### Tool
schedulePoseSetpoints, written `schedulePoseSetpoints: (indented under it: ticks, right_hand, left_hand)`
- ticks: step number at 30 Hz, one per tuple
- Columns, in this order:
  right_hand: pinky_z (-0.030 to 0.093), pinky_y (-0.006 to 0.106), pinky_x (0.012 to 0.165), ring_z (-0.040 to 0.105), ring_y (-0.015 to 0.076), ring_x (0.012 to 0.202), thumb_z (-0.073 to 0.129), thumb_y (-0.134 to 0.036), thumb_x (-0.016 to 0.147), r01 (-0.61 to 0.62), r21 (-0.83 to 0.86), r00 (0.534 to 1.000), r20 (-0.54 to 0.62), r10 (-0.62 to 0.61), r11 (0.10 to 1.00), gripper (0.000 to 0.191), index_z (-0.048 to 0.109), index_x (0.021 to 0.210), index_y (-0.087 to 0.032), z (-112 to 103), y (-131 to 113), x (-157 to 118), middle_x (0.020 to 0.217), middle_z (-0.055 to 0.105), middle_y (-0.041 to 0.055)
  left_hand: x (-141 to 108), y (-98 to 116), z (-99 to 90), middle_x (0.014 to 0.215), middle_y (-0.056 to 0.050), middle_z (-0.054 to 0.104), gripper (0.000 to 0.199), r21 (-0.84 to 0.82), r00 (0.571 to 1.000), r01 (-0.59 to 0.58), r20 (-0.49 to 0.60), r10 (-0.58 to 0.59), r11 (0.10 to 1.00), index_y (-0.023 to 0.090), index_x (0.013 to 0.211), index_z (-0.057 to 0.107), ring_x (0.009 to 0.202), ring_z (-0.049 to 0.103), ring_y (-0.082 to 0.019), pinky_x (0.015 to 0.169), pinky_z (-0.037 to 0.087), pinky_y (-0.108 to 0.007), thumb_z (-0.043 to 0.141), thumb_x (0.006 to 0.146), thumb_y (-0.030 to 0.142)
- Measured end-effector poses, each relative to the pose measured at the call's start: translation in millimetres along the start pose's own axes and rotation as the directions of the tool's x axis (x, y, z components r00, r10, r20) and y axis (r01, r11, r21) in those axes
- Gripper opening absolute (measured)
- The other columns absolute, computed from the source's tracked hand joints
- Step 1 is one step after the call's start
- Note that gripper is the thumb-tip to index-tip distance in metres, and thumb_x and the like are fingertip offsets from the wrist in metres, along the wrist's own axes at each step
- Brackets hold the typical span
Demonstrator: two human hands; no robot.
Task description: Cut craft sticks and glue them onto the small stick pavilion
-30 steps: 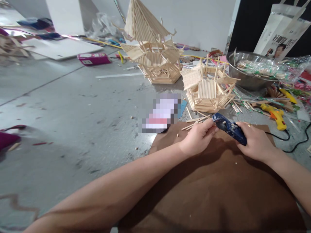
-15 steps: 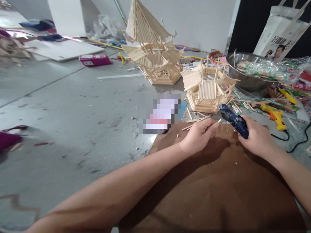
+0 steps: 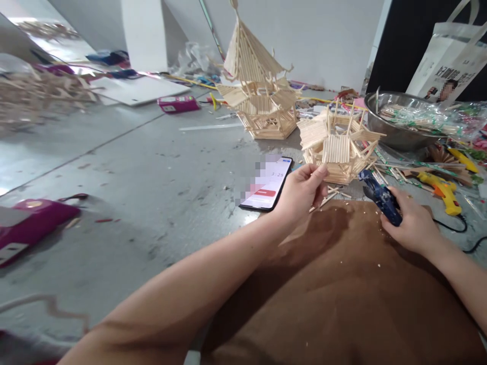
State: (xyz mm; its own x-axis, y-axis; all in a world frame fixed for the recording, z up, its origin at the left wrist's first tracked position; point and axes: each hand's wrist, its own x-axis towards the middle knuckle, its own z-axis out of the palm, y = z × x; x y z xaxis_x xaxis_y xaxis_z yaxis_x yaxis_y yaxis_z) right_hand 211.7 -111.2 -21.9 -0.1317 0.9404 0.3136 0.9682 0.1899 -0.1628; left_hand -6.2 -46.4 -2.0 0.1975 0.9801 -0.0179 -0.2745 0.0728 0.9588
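My left hand (image 3: pixel 304 197) is closed in a pinch in front of the smaller wooden stick model (image 3: pixel 337 152), hiding part of its base. Whatever sits between those fingertips is too small to make out. My right hand (image 3: pixel 413 218) grips dark blue cutting pliers (image 3: pixel 380 196), their worn jaws pointing up and left, away from the other hand. Several loose wooden sticks (image 3: pixel 335 196) lie just beyond the brown cloth (image 3: pixel 342 304) that spreads under both hands. Pale stick bits are scattered over the cloth. A taller pagoda model (image 3: pixel 262 101) with a pointed roof stands behind.
A phone (image 3: pixel 266 182) lies left of my left hand. At right are a yellow glue gun (image 3: pixel 441 190) with a cord and a metal bowl (image 3: pixel 399 134) of wrapped sticks. Purple boxes (image 3: pixel 178 104) and a white board (image 3: pixel 140 91) rest on the grey floor.
My left hand has moved left and up, away from the pliers. The short stick that stuck out of its fingers no longer shows. The camera view has swung a little left.
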Motion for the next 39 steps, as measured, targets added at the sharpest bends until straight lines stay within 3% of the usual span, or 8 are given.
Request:
schedulePoseSetpoints:
  ticks: [4, 11, 23, 39]
  right_hand:
    - [0.046, 0.038, 0.072, 0.057, 0.0258, 0.089, 0.050, -0.028, 0.070, 0.063, 0.032, 0.997, 0.031, -0.064, 0.998, 0.051, 0.039, 0.119, -0.019, 3.0, 0.9, -0.7, 0.104, 0.059, 0.0104]
    - [0.046, 0.039, 0.074, 0.057, 0.0259, 0.092, 0.050, -0.027, 0.069, 0.089, 0.017, 0.995, 0.048, -0.090, 0.996, 0.053, 0.037, 0.120, -0.020, 4.3, 0.6, -2.1, 0.103, 0.059, 0.0095]
    - [0.047, 0.038, 0.072, 0.058, 0.0253, 0.089, 0.050, -0.026, 0.069, 0.123, 0.016, 0.990, 0.069, -0.124, 0.992, 0.052, 0.039, 0.119, -0.020, 4.4, -2.7, -2.8, 0.102, 0.060, 0.0091]
    - [0.047, 0.039, 0.075, 0.058, 0.0254, 0.092, 0.050, -0.025, 0.067, 0.159, 0.032, 0.984, 0.072, -0.161, 0.987, 0.054, 0.040, 0.120, -0.019, 3.9, -3.9, -3.0, 0.106, 0.060, 0.0098]
  left_hand:
    - [13.2, 4.6, -7.3, 0.049, 0.005, 0.051, 0.020, 0.000, 0.990, 0.076, -0.121, -0.075, 0.997, 0.013, 0.066, 0.052, 0.028, 0.037, -0.001, 0.027, 0.024, -0.015, 0.055, 0.079, 0.028]
    - [25.9, 10.4, -10.5, 0.055, 0.001, 0.059, 0.012, 0.065, 0.979, 0.172, -0.120, -0.163, 0.983, 0.011, 0.069, 0.054, 0.028, 0.042, -0.003, 0.029, 0.030, -0.017, 0.053, 0.080, 0.016]
    - [36.2, 11.1, -8.5, 0.049, 0.003, 0.059, 0.021, 0.142, 0.988, 0.110, -0.128, -0.092, 0.984, 0.014, 0.065, 0.046, 0.026, 0.044, -0.004, 0.027, 0.027, -0.016, 0.053, 0.081, 0.025]
    - [35.0, 11.8, -6.4, 0.053, 0.002, 0.061, 0.012, 0.059, 0.991, 0.119, -0.074, -0.115, 0.991, 0.013, 0.071, 0.048, 0.030, 0.048, -0.005, 0.032, 0.036, -0.016, 0.047, 0.083, 0.016]
